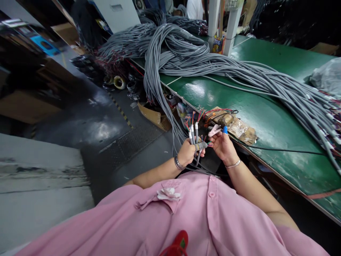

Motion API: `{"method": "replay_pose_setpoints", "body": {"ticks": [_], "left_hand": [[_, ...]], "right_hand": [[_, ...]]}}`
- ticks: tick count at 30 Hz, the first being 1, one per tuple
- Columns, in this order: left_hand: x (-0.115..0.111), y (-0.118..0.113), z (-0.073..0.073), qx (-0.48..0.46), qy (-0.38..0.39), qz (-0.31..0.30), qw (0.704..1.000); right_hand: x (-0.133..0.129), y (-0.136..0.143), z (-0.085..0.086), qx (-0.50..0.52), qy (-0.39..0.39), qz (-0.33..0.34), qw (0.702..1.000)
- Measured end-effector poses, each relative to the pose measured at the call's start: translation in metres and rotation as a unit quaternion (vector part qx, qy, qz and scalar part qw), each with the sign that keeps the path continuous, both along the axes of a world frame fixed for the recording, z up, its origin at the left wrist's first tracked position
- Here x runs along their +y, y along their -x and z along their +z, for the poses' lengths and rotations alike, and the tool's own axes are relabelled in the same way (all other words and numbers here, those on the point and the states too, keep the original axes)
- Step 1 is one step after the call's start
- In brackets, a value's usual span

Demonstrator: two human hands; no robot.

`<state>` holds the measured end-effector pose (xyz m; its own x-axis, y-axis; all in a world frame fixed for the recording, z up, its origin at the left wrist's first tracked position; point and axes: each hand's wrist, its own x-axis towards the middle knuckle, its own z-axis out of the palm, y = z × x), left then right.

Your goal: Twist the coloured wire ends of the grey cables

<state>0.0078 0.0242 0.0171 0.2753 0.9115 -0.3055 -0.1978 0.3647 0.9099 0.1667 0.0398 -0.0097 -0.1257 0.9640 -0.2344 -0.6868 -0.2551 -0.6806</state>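
Observation:
My left hand (187, 153) is closed around several grey cables (196, 132), in front of my body near the table edge. Most of their ends point up, with white bands and thin coloured wires fanned out. One gloved-looking grey cable end (201, 145) lies crosswise at my fingers and points right. My right hand (224, 146) is just to the right, thumb raised and apart from the fingers, a blue cover on the thumb tip. Its fingertips are close to the crosswise cable's coloured wires. A pale pink clip-like piece (214, 130) shows beside these fingers; whether they touch it I cannot tell.
A taped brown block (238, 128) with wires lies on the green table (261, 110) edge. Large grey cable bundles (183, 53) drape across the table and over its side. A cardboard box (153, 115) sits below. White posts (231, 30) stand at the back.

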Motion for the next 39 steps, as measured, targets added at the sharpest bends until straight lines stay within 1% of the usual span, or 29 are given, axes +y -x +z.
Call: {"method": "replay_pose_setpoints", "body": {"ticks": [5, 7, 9, 11, 13, 14, 18, 20, 22, 25, 31, 33, 36, 39], "left_hand": [[-0.005, -0.003, -0.002, -0.02, -0.014, 0.047, 0.999], [-0.004, -0.004, -0.002, -0.029, -0.018, 0.059, 0.998], [-0.002, -0.005, -0.001, -0.035, -0.022, 0.066, 0.997], [-0.001, -0.006, -0.002, -0.035, -0.027, 0.071, 0.997], [-0.002, -0.007, -0.003, -0.023, -0.033, 0.068, 0.997], [-0.002, -0.007, -0.004, -0.016, -0.034, 0.066, 0.997], [-0.005, -0.006, -0.007, -0.003, -0.033, 0.056, 0.998], [-0.006, -0.004, -0.006, 0.003, -0.026, 0.035, 0.999], [-0.007, -0.002, -0.005, 0.017, -0.018, 0.01, 1.0], [-0.007, 0.0, -0.004, 0.024, -0.011, 0.003, 1.0], [-0.009, -0.002, -0.009, -0.019, -0.023, 0.092, 0.995], [-0.009, -0.003, -0.01, -0.031, -0.033, 0.108, 0.993], [-0.008, -0.003, -0.009, -0.034, -0.036, 0.106, 0.993], [-0.006, -0.002, -0.006, -0.036, -0.029, 0.103, 0.994]], "right_hand": [[-0.002, 0.0, 0.004, -0.038, -0.015, -0.045, 0.998], [-0.003, 0.0, 0.005, -0.039, -0.009, -0.049, 0.998], [-0.004, -0.002, 0.007, -0.043, 0.001, -0.023, 0.999], [-0.008, -0.004, 0.009, -0.061, 0.007, 0.028, 0.998], [-0.013, -0.005, 0.011, -0.094, 0.007, 0.07, 0.993], [-0.015, -0.004, 0.012, -0.114, 0.004, 0.076, 0.991], [-0.025, 0.001, 0.015, -0.187, -0.039, 0.039, 0.981], [-0.028, 0.004, 0.015, -0.211, -0.067, 0.022, 0.975], [-0.029, 0.006, 0.015, -0.223, -0.085, 0.019, 0.971], [-0.029, 0.008, 0.015, -0.228, -0.095, 0.017, 0.969], [-0.031, 0.014, 0.012, -0.22, -0.085, -0.009, 0.972], [-0.032, 0.016, 0.011, -0.207, -0.075, -0.011, 0.975], [-0.033, 0.016, 0.009, -0.182, -0.064, -0.01, 0.981], [-0.029, 0.008, 0.005, -0.13, -0.045, 0.015, 0.99]]}}
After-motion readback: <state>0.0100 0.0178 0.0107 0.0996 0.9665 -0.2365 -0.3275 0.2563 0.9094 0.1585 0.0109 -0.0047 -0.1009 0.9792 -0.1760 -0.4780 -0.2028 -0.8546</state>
